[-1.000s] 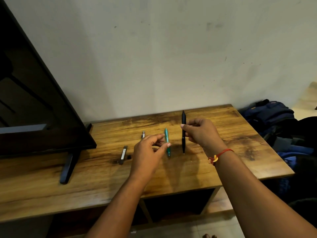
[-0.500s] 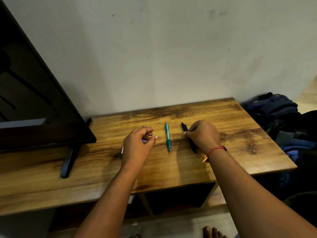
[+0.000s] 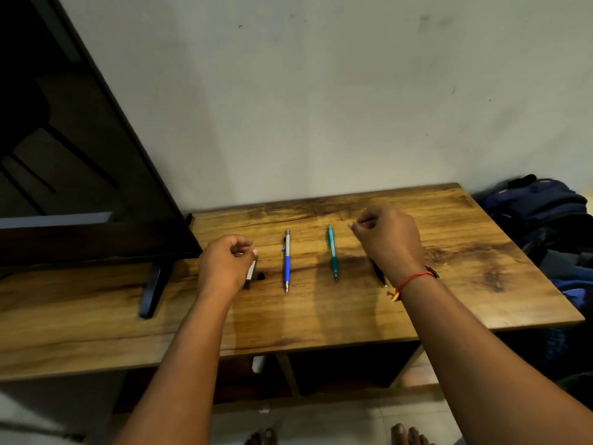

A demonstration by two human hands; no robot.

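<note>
Black pen (image 3: 380,276) lies front-to-back beneath the curled, empty right hand (image 3: 388,242); grey stick (image 3: 250,272) likewise beneath the curled left hand (image 3: 221,268), grip unclear.

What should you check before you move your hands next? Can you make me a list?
1. The blue pen lies flat on the table, touching nothing: ok.
2. The teal pen lies flat, about parallel to the blue pen: ok.
3. The black pen is lined up likewise: cannot tell, the right hand hides most of it.
4. The left hand is free of the small grey stick: cannot tell.
5. Pens lie away from the table's front edge: ok.
</note>
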